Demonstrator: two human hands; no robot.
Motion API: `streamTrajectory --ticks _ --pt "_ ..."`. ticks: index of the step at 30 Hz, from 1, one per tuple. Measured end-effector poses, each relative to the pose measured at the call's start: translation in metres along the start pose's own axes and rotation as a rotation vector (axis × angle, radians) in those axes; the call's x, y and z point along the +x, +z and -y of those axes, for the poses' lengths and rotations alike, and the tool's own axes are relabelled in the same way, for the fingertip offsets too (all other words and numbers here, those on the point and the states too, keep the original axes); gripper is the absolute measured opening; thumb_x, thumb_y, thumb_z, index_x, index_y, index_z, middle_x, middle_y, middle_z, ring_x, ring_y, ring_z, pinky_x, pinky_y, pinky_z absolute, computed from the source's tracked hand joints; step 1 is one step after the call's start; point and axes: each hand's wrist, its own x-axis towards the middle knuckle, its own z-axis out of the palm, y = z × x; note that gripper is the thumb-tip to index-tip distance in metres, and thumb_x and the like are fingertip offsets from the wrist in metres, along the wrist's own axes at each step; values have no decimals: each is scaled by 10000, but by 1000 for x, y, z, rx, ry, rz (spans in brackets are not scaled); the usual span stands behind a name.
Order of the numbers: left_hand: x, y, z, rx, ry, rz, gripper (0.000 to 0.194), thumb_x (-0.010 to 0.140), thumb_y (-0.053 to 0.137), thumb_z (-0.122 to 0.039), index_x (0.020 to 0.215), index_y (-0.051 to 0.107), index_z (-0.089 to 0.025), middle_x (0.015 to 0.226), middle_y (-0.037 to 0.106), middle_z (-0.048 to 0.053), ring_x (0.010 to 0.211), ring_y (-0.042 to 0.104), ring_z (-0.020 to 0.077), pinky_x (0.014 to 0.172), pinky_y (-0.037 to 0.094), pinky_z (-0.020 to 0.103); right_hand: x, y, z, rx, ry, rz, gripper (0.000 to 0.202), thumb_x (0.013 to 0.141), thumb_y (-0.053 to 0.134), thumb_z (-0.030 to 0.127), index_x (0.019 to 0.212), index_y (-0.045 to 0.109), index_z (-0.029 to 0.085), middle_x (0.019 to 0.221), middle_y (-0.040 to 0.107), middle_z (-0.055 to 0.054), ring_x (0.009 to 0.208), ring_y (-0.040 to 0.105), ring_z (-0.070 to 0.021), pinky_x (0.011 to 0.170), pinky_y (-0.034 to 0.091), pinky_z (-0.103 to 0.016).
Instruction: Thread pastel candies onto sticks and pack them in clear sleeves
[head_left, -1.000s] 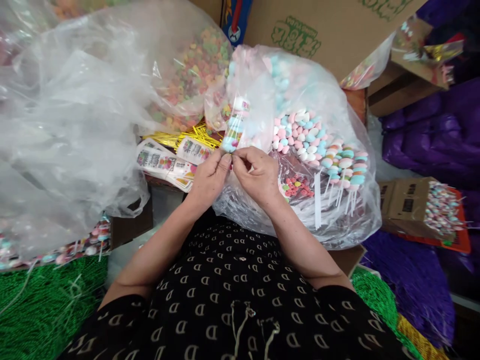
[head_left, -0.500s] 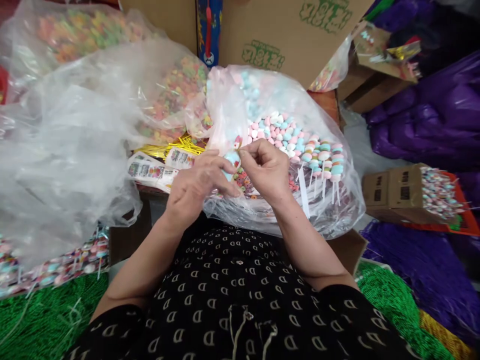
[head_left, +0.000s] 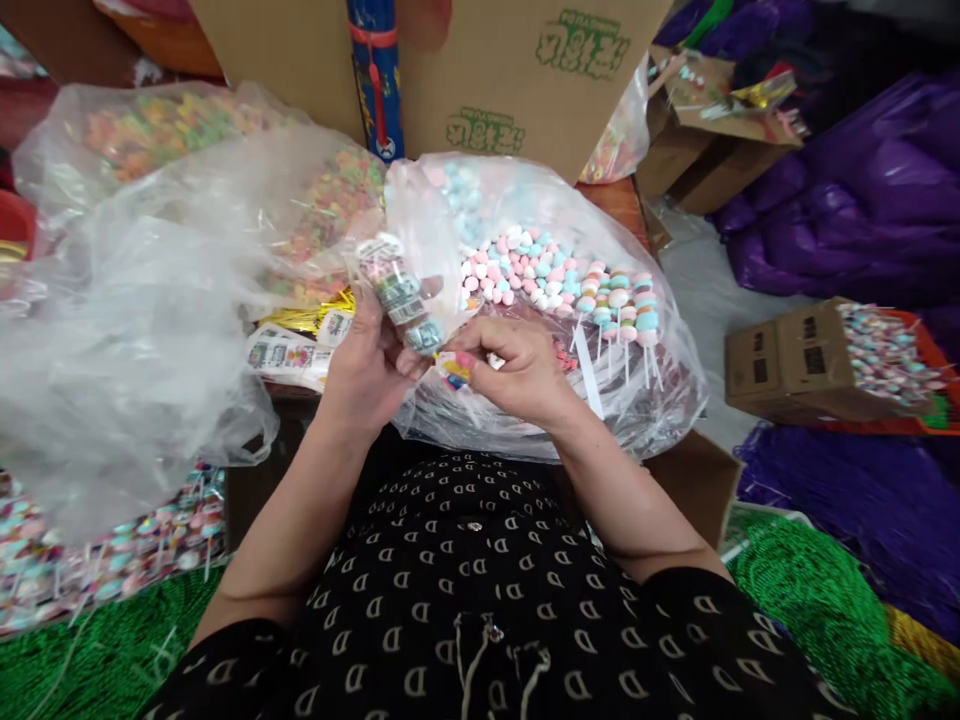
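Note:
My left hand (head_left: 375,365) is closed around a small clear printed bag (head_left: 396,292) with light-coloured candy inside, tilted with its top toward the left. My right hand (head_left: 517,365) pinches at the lower end of this bag, where a small yellow, pink and blue piece (head_left: 454,366) shows by the fingertips. What exactly the right fingers grip is partly hidden. Just beyond my right hand lie several marshmallow skewers (head_left: 617,300) with white sticks, beside loose pink, white and blue marshmallows (head_left: 517,262) on a large clear plastic bag (head_left: 660,400).
Flat printed wrappers (head_left: 289,352) and gold twist ties (head_left: 307,318) lie left of my hands. Bags of gummy candy (head_left: 330,205) stand behind them. A large carton (head_left: 495,70) closes off the back. Right, a box of wrapped sticks (head_left: 885,365) sits on the floor.
The left hand has turned over, bringing the bag's printed side into view, and has shifted left. My right hand has moved down to the bag's lower end. The camera view has shifted.

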Motion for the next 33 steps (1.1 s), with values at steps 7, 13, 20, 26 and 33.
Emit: streamTrajectory --ticks 7,13,20,26,33 --pt "-19 -5 -23 590 271 427 209 951 680 -400 993 821 -252 728 708 15 694 629 164 658 489 306 -11 -9 -18 16 50 22 214 907 669 373 764 657 215 690 633 43 660 540 -97 615 421 -243" --pt "-22 5 -18 1087 525 591 351 1036 526 -363 890 818 -232 718 757 19 685 666 176 723 463 338 -24 -21 -17 355 211 -127 230 869 744 394 783 647 204 732 659 37 637 529 -84 585 430 -233" --pt "-16 18 20 1247 642 483 420 1045 519 -365 742 754 -196 691 696 58 663 628 192 664 445 339 -56 -16 -29 447 270 -250 350 822 807 518 775 634 218 781 659 29 698 594 -103 653 509 -263" --pt "-22 28 33 1069 557 656 393 1082 462 -380 1109 792 -169 941 801 92 868 725 211 784 543 337 -145 -87 -3 161 296 -584 83 856 795 356 851 747 288 1201 784 -50 1098 743 -233 955 589 -485" --pt "-19 16 54 982 482 624 334 1070 499 -352 1082 795 -198 881 792 62 814 717 179 755 542 322 -300 -179 -30 -130 731 -590 182 767 858 464 683 792 317 836 822 -166 781 815 -313 666 625 -390"
